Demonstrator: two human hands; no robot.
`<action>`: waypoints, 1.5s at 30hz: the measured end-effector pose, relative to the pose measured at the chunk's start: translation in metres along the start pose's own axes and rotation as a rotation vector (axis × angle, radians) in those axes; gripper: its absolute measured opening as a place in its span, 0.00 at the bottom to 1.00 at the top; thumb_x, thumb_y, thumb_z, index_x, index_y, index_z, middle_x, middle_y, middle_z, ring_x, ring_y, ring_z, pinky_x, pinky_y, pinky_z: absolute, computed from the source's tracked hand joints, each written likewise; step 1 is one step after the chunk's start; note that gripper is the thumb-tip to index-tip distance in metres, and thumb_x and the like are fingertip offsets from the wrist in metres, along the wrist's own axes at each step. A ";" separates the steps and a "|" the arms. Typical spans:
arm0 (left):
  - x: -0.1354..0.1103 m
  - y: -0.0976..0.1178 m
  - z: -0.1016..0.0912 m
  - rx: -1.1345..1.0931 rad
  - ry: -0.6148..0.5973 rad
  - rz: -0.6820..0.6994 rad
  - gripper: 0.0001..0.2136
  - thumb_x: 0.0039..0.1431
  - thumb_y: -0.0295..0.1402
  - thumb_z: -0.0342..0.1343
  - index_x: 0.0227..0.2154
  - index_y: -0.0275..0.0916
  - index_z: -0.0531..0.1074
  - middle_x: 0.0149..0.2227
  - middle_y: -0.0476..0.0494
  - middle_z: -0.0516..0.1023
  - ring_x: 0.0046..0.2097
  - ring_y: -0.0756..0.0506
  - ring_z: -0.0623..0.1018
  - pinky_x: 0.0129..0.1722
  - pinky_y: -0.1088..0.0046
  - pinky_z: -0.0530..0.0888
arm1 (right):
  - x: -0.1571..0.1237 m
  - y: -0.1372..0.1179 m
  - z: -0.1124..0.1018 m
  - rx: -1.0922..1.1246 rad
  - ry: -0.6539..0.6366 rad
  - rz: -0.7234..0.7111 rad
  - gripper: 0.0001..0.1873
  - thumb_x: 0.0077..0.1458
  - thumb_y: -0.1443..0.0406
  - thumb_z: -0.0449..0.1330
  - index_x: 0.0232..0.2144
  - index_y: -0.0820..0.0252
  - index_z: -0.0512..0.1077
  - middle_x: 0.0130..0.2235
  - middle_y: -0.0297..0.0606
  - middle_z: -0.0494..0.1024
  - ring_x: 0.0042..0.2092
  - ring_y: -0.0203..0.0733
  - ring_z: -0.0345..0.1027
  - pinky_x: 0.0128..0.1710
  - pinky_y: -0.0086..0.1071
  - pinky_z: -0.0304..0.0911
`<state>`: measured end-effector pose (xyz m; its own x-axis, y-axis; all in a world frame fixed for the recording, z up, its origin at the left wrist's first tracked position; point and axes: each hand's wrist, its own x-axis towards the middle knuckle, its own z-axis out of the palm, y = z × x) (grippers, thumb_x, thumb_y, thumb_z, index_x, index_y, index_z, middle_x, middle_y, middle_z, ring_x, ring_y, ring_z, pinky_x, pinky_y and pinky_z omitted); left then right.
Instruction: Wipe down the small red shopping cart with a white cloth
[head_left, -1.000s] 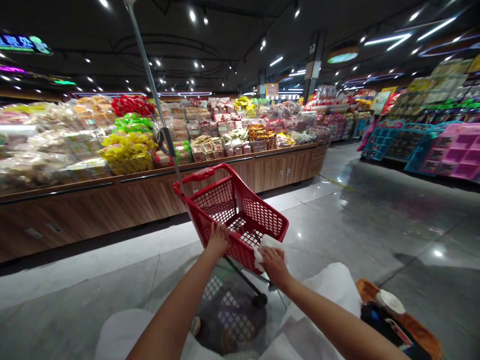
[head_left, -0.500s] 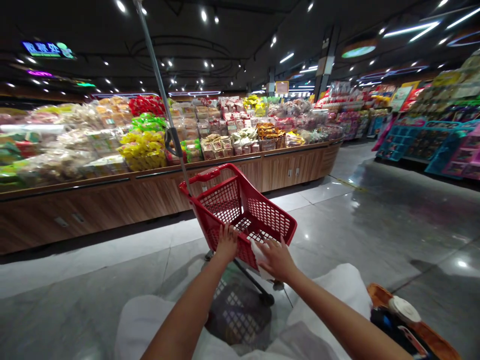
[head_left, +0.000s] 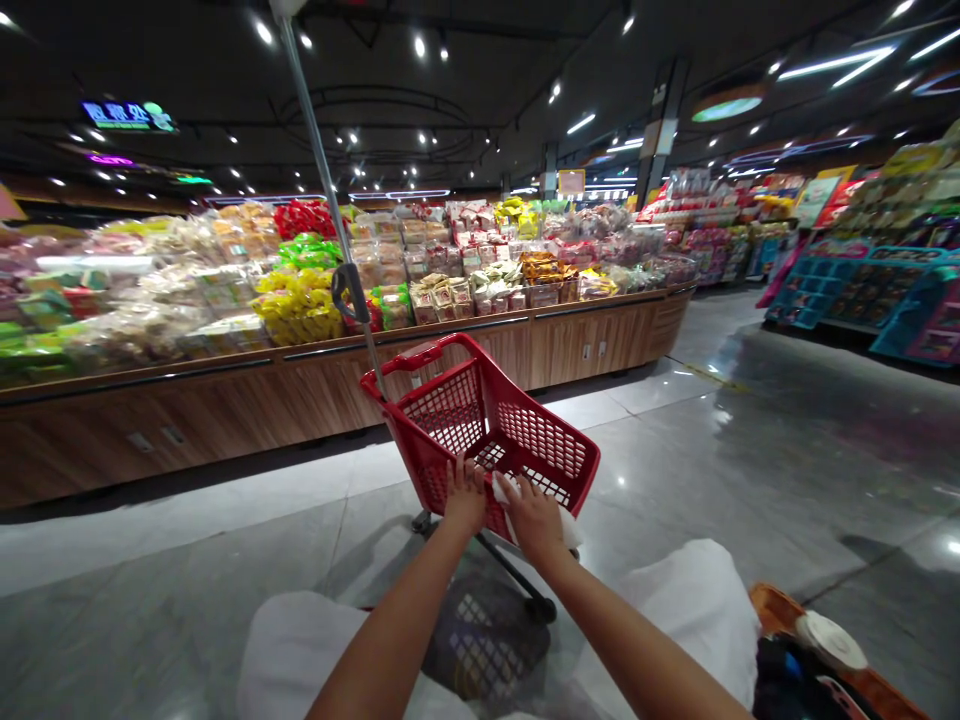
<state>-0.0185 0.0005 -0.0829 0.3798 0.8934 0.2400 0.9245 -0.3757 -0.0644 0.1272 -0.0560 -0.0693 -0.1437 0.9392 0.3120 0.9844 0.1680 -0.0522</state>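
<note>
- The right hand (head_left: pixel 534 520) is gripping a white cloth (head_left: pixel 568 530), holding it against the near rim of the red shopping cart (head_left: pixel 491 375).
- Just beside it, the left hand (head_left: pixel 466 495) is resting its fingers over the same rim; whether it is gripping, I cannot tell.
- The cart is standing on the grey floor (head_left: pixel 750 450), a metal pole (head_left: pixel 315 140) rising from its handle end's left corner.
- Beyond, a wooden counter (head_left: pixel 559 350) is carrying packaged goods (head_left: pixel 442 297) right up to its front edge.
- At lower right, an orange-brown basket (head_left: pixel 770 605) is holding a white round-topped item (head_left: pixel 831 640) beside its rim.
</note>
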 end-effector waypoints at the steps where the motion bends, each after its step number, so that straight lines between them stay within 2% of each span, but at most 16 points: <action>1: 0.000 -0.003 -0.002 0.000 -0.011 0.001 0.29 0.53 0.36 0.53 0.58 0.29 0.60 0.62 0.25 0.58 0.67 0.28 0.47 0.62 0.41 0.42 | 0.000 0.001 -0.002 -0.001 -0.002 -0.032 0.27 0.63 0.64 0.50 0.62 0.44 0.54 0.53 0.46 0.69 0.45 0.47 0.67 0.37 0.36 0.61; 6: 0.000 -0.017 -0.009 0.003 -0.027 0.068 0.28 0.53 0.31 0.51 0.59 0.31 0.60 0.62 0.28 0.60 0.67 0.31 0.49 0.63 0.43 0.40 | -0.023 0.031 -0.016 0.049 -0.089 -0.220 0.29 0.62 0.61 0.52 0.64 0.47 0.52 0.48 0.45 0.72 0.44 0.46 0.68 0.41 0.35 0.60; 10: -0.002 -0.010 0.001 0.042 -0.011 0.064 0.28 0.52 0.30 0.51 0.58 0.31 0.60 0.61 0.26 0.60 0.66 0.29 0.49 0.62 0.40 0.40 | -0.033 0.047 -0.023 0.043 -0.209 -0.209 0.28 0.62 0.61 0.52 0.63 0.51 0.53 0.45 0.44 0.73 0.41 0.46 0.70 0.40 0.36 0.62; 15: -0.001 0.007 0.013 0.106 0.057 0.028 0.28 0.52 0.33 0.53 0.57 0.28 0.61 0.60 0.25 0.63 0.65 0.28 0.52 0.62 0.41 0.42 | -0.003 0.018 -0.022 0.012 -0.212 -0.092 0.24 0.63 0.68 0.44 0.61 0.57 0.55 0.52 0.49 0.69 0.40 0.43 0.71 0.36 0.33 0.65; 17: 0.000 0.006 0.011 0.101 0.060 0.023 0.28 0.52 0.33 0.53 0.57 0.29 0.61 0.59 0.26 0.63 0.65 0.29 0.53 0.62 0.40 0.42 | 0.007 0.006 -0.022 0.029 -0.208 -0.070 0.24 0.63 0.71 0.42 0.60 0.59 0.56 0.50 0.49 0.70 0.41 0.43 0.71 0.36 0.34 0.65; 19: 0.000 0.001 0.005 0.088 0.043 0.024 0.27 0.53 0.33 0.53 0.57 0.31 0.62 0.59 0.28 0.64 0.65 0.29 0.53 0.62 0.41 0.43 | 0.010 0.004 -0.024 0.092 -0.194 -0.076 0.23 0.63 0.69 0.44 0.60 0.59 0.56 0.50 0.48 0.71 0.43 0.43 0.70 0.40 0.34 0.65; 21: 0.000 -0.005 -0.002 0.077 0.015 0.028 0.26 0.53 0.33 0.52 0.56 0.32 0.63 0.59 0.29 0.64 0.65 0.30 0.53 0.63 0.43 0.43 | 0.005 0.015 -0.029 0.195 -0.183 -0.140 0.26 0.62 0.63 0.50 0.62 0.58 0.54 0.53 0.47 0.69 0.46 0.44 0.69 0.44 0.35 0.64; 24: 0.000 -0.008 -0.009 0.074 -0.028 0.021 0.27 0.53 0.32 0.51 0.57 0.31 0.62 0.60 0.28 0.63 0.66 0.30 0.52 0.63 0.42 0.42 | -0.011 0.044 -0.035 0.298 -0.225 -0.280 0.36 0.57 0.55 0.58 0.64 0.51 0.50 0.56 0.44 0.66 0.50 0.46 0.67 0.49 0.36 0.62; 27: 0.000 -0.004 -0.011 0.078 -0.061 0.002 0.28 0.52 0.30 0.51 0.58 0.30 0.60 0.62 0.27 0.60 0.66 0.29 0.50 0.62 0.40 0.41 | -0.020 0.062 -0.034 0.264 -0.303 -0.324 0.38 0.57 0.58 0.58 0.65 0.44 0.46 0.59 0.44 0.63 0.49 0.46 0.68 0.48 0.36 0.62; 29: 0.000 0.001 -0.012 0.079 -0.076 -0.012 0.29 0.53 0.29 0.51 0.59 0.30 0.60 0.62 0.27 0.59 0.67 0.29 0.48 0.62 0.40 0.41 | -0.018 0.057 -0.029 0.198 -0.317 -0.297 0.36 0.59 0.61 0.55 0.65 0.41 0.45 0.62 0.44 0.59 0.47 0.45 0.70 0.45 0.35 0.64; 31: 0.000 0.006 -0.013 0.078 -0.096 -0.014 0.28 0.54 0.29 0.50 0.60 0.32 0.60 0.62 0.29 0.60 0.67 0.29 0.46 0.62 0.40 0.41 | -0.009 0.040 -0.022 0.117 -0.294 -0.226 0.35 0.60 0.63 0.53 0.65 0.39 0.43 0.63 0.45 0.57 0.45 0.44 0.71 0.42 0.34 0.65; 34: 0.001 0.009 -0.018 0.084 -0.144 0.014 0.27 0.55 0.31 0.50 0.60 0.36 0.61 0.62 0.32 0.61 0.67 0.27 0.44 0.61 0.37 0.40 | 0.010 0.008 -0.013 0.039 -0.233 -0.088 0.32 0.63 0.66 0.48 0.66 0.45 0.43 0.59 0.49 0.62 0.40 0.43 0.72 0.36 0.33 0.66; 37: 0.002 0.004 -0.023 0.095 -0.154 0.018 0.28 0.54 0.33 0.51 0.60 0.35 0.61 0.62 0.31 0.60 0.66 0.26 0.46 0.60 0.36 0.42 | 0.023 -0.010 -0.012 0.031 -0.196 -0.022 0.26 0.64 0.68 0.43 0.63 0.51 0.50 0.48 0.47 0.71 0.39 0.42 0.73 0.35 0.32 0.66; 39: 0.002 -0.004 -0.026 0.098 -0.121 0.013 0.27 0.54 0.32 0.51 0.59 0.34 0.61 0.62 0.30 0.61 0.66 0.28 0.49 0.61 0.39 0.43 | 0.024 -0.010 -0.014 0.042 -0.186 -0.026 0.20 0.65 0.68 0.43 0.57 0.54 0.58 0.43 0.44 0.73 0.40 0.43 0.72 0.35 0.32 0.65; 42: 0.002 -0.016 -0.026 0.082 -0.058 0.083 0.25 0.55 0.29 0.49 0.57 0.33 0.63 0.59 0.31 0.65 0.65 0.33 0.54 0.63 0.43 0.43 | 0.011 0.007 -0.015 0.046 -0.185 -0.056 0.14 0.64 0.67 0.46 0.50 0.56 0.64 0.41 0.43 0.74 0.41 0.44 0.72 0.36 0.32 0.64; 45: -0.003 -0.016 -0.021 0.025 -0.001 0.144 0.25 0.53 0.28 0.51 0.56 0.34 0.63 0.58 0.33 0.66 0.65 0.34 0.56 0.65 0.46 0.44 | -0.012 0.032 -0.016 0.017 -0.200 -0.080 0.14 0.63 0.63 0.50 0.50 0.57 0.64 0.41 0.43 0.75 0.42 0.45 0.71 0.36 0.32 0.64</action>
<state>-0.0349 -0.0018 -0.0623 0.5082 0.8311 0.2258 0.8612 -0.4935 -0.1217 0.1617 -0.0670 -0.0592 -0.2398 0.9632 0.1213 0.9676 0.2473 -0.0511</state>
